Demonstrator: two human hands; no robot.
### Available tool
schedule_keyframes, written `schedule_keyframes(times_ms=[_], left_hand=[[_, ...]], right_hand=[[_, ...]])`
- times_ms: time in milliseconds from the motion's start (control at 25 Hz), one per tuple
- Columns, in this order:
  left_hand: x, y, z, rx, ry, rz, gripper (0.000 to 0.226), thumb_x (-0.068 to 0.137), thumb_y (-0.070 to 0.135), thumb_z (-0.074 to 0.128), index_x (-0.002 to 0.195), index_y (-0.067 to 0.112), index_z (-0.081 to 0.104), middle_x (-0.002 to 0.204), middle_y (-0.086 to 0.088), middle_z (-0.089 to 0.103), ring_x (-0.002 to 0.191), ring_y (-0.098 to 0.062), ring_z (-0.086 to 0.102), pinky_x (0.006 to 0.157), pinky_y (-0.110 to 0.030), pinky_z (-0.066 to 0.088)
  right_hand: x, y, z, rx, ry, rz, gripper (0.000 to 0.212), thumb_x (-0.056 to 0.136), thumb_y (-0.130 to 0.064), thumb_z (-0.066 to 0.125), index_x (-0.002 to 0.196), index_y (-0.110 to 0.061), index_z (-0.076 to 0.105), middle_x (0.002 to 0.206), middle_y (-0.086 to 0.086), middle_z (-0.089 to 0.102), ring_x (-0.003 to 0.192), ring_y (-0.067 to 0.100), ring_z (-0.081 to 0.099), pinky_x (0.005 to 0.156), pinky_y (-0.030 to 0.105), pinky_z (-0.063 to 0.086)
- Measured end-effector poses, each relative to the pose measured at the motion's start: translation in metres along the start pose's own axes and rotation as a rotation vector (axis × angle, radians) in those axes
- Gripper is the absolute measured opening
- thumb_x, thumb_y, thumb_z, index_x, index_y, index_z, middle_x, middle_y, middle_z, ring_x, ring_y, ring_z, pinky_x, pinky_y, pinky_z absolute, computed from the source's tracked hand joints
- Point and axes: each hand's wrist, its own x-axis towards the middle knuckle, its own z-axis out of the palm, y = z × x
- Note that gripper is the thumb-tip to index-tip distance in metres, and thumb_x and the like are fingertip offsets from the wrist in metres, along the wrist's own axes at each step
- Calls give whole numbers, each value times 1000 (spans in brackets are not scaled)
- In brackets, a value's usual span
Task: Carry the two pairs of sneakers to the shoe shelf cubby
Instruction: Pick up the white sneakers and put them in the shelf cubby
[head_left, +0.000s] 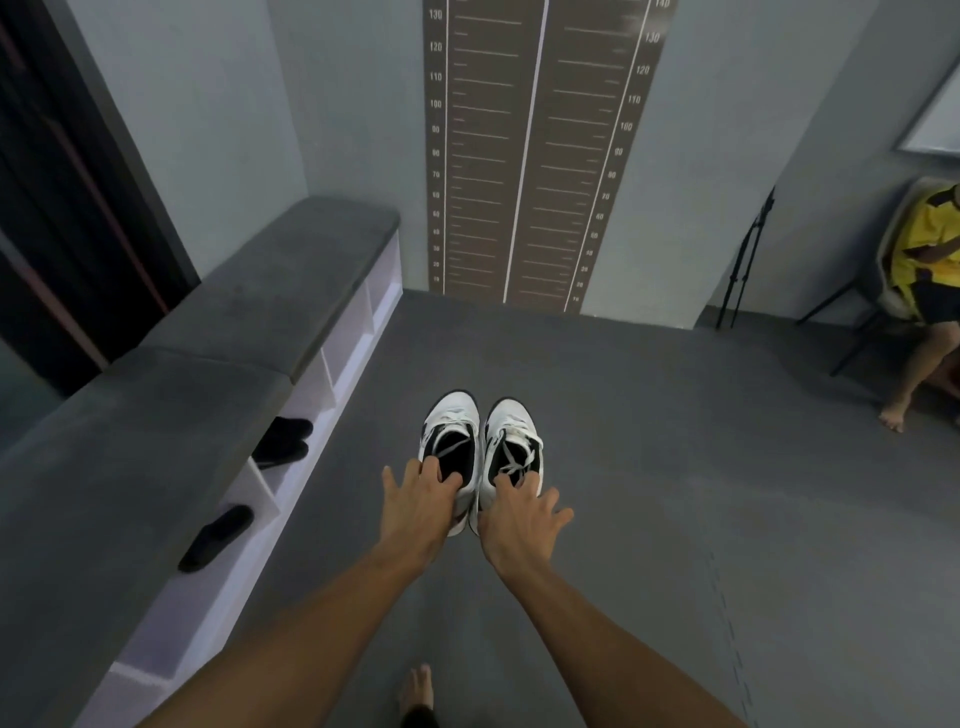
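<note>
A pair of white sneakers with black lining sits side by side in the middle of the view, toes pointing away from me. My left hand (415, 506) has its fingers hooked into the heel opening of the left white sneaker (449, 431). My right hand (519, 519) has fingers inside the opening of the right white sneaker (511, 431), its other fingers spread. Whether the sneakers rest on the grey floor or hang just above it I cannot tell. The shoe shelf (332, 364), white cubbies under a grey cushioned bench top, runs along the left. Black shoes (283, 441) poke out of one cubby.
Another black shoe (218, 538) sticks out of a nearer cubby. A height chart (530, 156) covers the far wall. A person in a yellow shirt (924, 270) sits on a chair at the right, beside a folded tripod (743, 260). My bare foot (415, 691) is below.
</note>
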Motion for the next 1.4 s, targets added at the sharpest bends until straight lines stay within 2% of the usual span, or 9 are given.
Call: schedule_keyframes(times_ms=[240, 320, 600, 720, 920, 1120, 1400], left_hand=[[164, -29, 5, -19, -20, 4, 28, 90, 27, 64, 116, 27, 52, 118, -4, 46, 114, -27, 43, 108, -65, 26], [213, -39, 2, -16, -74, -10, 28, 91, 25, 63, 116, 27, 51, 118, -5, 46, 114, -27, 43, 109, -66, 25], [391, -65, 7, -7, -107, -59, 27, 92, 24, 59, 117, 28, 51, 122, -3, 45, 120, -25, 41, 111, -66, 21], [478, -65, 5, -19, -86, -106, 25, 90, 23, 60, 114, 28, 52, 119, -2, 46, 118, -25, 41, 109, -65, 23], [606, -68, -17, -32, -34, -159, 21, 89, 22, 62, 109, 25, 56, 115, -4, 49, 112, -26, 44, 104, -64, 30], [728, -98, -24, -60, 20, -186, 19, 88, 22, 63, 105, 25, 55, 111, -5, 48, 111, -26, 45, 103, -66, 31], [846, -136, -21, -64, -10, -236, 29, 85, 21, 68, 111, 26, 55, 115, -6, 49, 113, -27, 45, 105, -70, 28]], right_hand=[[162, -39, 5, -33, 1, 14, 24, 90, -33, 62, 113, -30, 54, 120, 3, 49, 107, 29, 44, 90, 53, 37], [213, -53, 6, -18, -12, 29, 21, 91, -31, 60, 111, -30, 55, 118, 2, 50, 105, 29, 44, 88, 50, 38], [395, -86, 17, 16, -45, -26, 18, 92, -30, 56, 110, -30, 54, 117, 2, 48, 106, 29, 44, 88, 50, 37], [485, -92, 18, 33, -21, -62, 17, 92, -29, 54, 108, -29, 55, 115, 3, 49, 102, 30, 43, 84, 48, 33], [619, -109, -3, 33, 16, -109, 15, 91, -24, 54, 105, -28, 57, 115, 5, 50, 101, 32, 42, 86, 51, 34], [741, -146, -18, 37, 43, -142, 13, 91, -25, 57, 103, -27, 57, 114, 7, 50, 102, 34, 43, 86, 53, 33], [864, -194, -18, -2, -21, -158, 17, 90, -24, 59, 107, -27, 56, 116, 6, 48, 105, 34, 42, 86, 54, 33]])
